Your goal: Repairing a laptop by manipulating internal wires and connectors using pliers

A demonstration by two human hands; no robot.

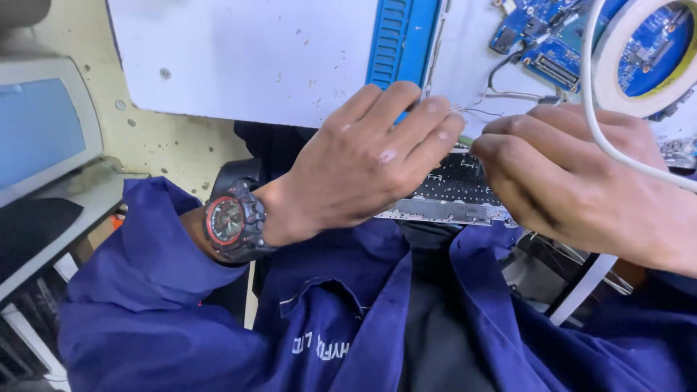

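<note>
Both hands meet at the surface's near edge over a dark circuit panel (454, 190). Left hand (363, 170) and right hand (573, 181) fingers pinch thin wires (479, 110) (ends hidden). Step: seating wires; next move needs fine fingertip control.

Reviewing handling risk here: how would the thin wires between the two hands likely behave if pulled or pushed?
The thin wires look fine and curved, so probably floppy and very light. They run toward the blue circuit boards, so a hard tug might strain that end. Pinched between the left hand and right hand, they seem fragile.
</note>
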